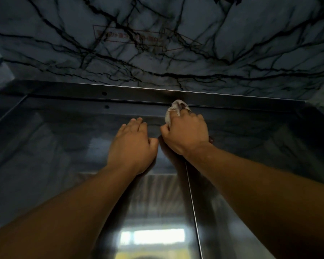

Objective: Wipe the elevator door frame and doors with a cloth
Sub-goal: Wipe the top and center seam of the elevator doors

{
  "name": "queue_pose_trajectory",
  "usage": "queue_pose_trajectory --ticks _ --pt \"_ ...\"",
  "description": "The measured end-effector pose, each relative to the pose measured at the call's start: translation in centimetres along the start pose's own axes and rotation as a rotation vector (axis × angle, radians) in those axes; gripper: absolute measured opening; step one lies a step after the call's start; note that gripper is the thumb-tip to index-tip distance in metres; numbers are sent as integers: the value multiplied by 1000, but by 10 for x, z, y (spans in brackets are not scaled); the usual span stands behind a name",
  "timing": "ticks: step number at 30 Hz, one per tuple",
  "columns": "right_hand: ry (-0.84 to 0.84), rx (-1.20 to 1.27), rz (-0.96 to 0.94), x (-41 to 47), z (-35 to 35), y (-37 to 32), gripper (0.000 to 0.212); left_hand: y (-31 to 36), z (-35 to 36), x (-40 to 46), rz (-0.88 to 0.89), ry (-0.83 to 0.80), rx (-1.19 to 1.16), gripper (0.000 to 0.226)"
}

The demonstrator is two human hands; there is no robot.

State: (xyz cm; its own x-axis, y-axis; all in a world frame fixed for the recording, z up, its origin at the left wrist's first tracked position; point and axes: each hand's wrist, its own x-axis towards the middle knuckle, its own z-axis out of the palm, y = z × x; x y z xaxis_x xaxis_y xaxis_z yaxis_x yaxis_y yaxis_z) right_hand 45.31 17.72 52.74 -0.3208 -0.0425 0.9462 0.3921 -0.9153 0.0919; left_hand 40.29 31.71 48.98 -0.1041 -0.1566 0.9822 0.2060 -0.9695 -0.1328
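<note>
I look up at the top of the doors (79, 156) from close range. Both of my arms are raised. My right hand (187, 133) grips a pale, bunched cloth (173, 111); the fingers are curled round it, and the cloth sticks out above the knuckles. The cloth's upper end touches the lower edge of the frame (232, 99), the steel bar running across the head of the opening, a little right of its middle. The heel of that hand lies against the door surface, just at the top of the seam (193, 202) where the two leaves meet.

My left hand (133, 144) is flat on the left leaf, just beside the right hand, thumbs nearly touching. Its fingers are straight and close together, holding nothing; their tips reach toward the strip under the frame.

The doors are closed and polished (they mirror a bright window at the bottom edge and a dim copy of both hands). Two small dark holes (104, 93) sit one above the other on the frame, left of centre.

Above the frame is a marble wall (176, 53), grey with black veins. A faint red-outlined sign (129, 37) shows on it; its lettering is too blurred to read.
</note>
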Motion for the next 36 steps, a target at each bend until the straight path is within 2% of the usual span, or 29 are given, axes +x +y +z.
queue_pose_trajectory --ticks 6,18,27,36 --pt "30 -7 9 -17 1 -1 57 2 -2 -6 -6 -24 -10 63" --pt "48 -21 41 -40 -7 -4 49 5 -8 -10 -18 -17 -27 60" --pt "12 63 39 -61 -19 0 43 6 -7 -31 -48 -8 -46 60" --pt "-10 113 14 -92 -29 9 39 27 -23 -47 -92 -119 4 54"
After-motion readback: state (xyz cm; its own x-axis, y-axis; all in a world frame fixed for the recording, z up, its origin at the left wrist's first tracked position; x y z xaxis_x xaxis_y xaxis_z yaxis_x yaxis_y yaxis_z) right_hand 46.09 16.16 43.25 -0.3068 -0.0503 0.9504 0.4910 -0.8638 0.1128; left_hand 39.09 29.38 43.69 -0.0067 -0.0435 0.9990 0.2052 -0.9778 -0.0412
